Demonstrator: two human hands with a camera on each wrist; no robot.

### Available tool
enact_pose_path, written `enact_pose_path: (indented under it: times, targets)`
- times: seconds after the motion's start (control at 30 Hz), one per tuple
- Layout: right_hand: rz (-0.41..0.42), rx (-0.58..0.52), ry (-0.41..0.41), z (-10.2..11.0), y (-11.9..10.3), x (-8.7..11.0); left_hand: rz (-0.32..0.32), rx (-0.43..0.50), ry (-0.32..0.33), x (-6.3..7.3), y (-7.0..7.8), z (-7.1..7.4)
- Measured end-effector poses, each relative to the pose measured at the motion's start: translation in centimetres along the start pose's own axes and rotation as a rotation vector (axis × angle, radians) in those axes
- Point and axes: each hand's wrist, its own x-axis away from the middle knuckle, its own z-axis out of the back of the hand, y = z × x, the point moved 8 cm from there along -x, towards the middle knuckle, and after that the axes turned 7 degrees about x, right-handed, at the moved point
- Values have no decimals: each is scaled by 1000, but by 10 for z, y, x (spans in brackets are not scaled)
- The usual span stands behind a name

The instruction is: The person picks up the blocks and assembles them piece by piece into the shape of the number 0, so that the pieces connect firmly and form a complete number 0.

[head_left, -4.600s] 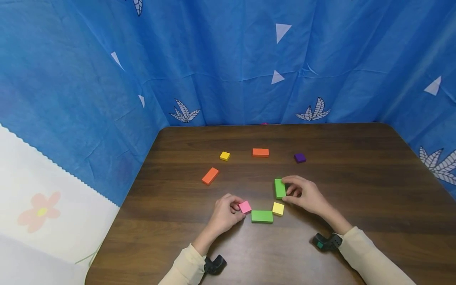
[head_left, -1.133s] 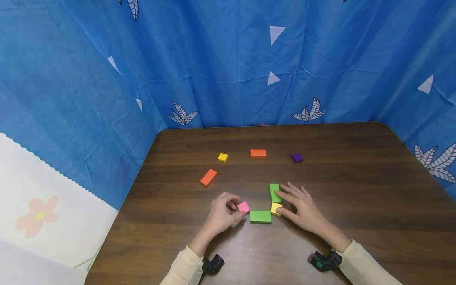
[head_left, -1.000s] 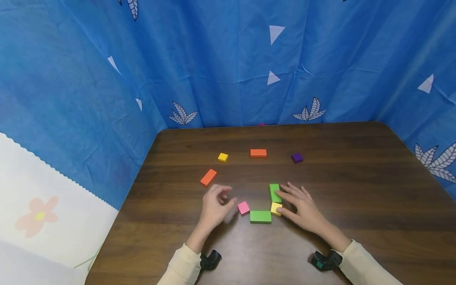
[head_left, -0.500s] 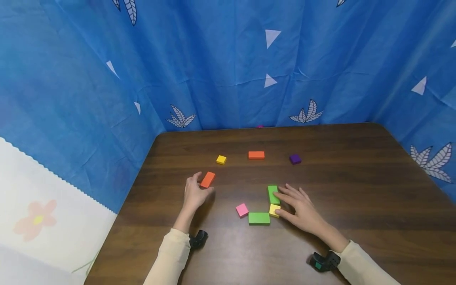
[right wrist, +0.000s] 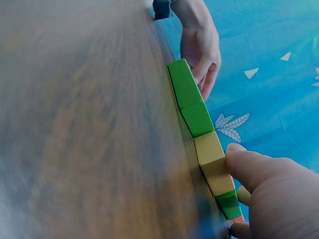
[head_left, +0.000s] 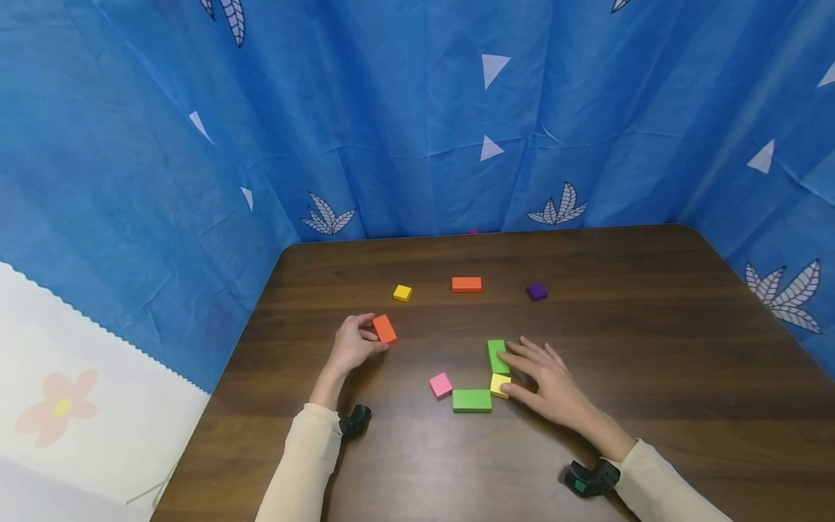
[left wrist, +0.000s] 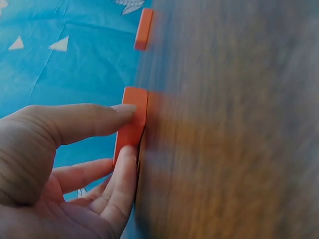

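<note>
At the left of the table, my left hand (head_left: 352,346) pinches an orange rectangular block (head_left: 385,329) between thumb and fingers. In the left wrist view that orange block (left wrist: 135,97) sits close to the tabletop. My right hand (head_left: 548,384) has its fingers spread loosely beside a green block (head_left: 496,355) and a pale yellow square block (head_left: 499,386). Its thumb touches the pale yellow block (right wrist: 212,154), and its index fingertip is at the green one. A second green block (head_left: 472,400) lies crosswise in front, with a pink square block (head_left: 441,385) at its left corner.
Farther back on the brown wooden table (head_left: 620,304) lie a yellow square block (head_left: 402,293), another orange block (head_left: 466,284) and a purple square block (head_left: 537,291). A blue curtain (head_left: 391,109) stands behind the table's far edge.
My left hand let go of the pink block, moved back and left, took the orange block and turned it. Earlier, my right hand brought the green block against the pale yellow one.
</note>
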Motion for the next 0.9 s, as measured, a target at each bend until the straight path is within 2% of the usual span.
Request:
enact_pose_path:
  times: [0.17, 0.33, 0.57, 0.7, 0.9]
  targets:
    - [3, 2, 4, 0, -1, -1, 13, 30, -27, -4, -3, 3]
    - [1, 2, 6, 0, -1, 0, -14, 36, -51, -4, 0, -4]
    - [6, 6, 12, 1, -1, 0, -82, 29, -124, 4, 17, -29]
    - [6, 10, 13, 2, -1, 0, -137, 13, -202, 11, 28, -47]
    - [1, 10, 7, 1, -1, 0, -167, -7, -306, 20, 36, -67]
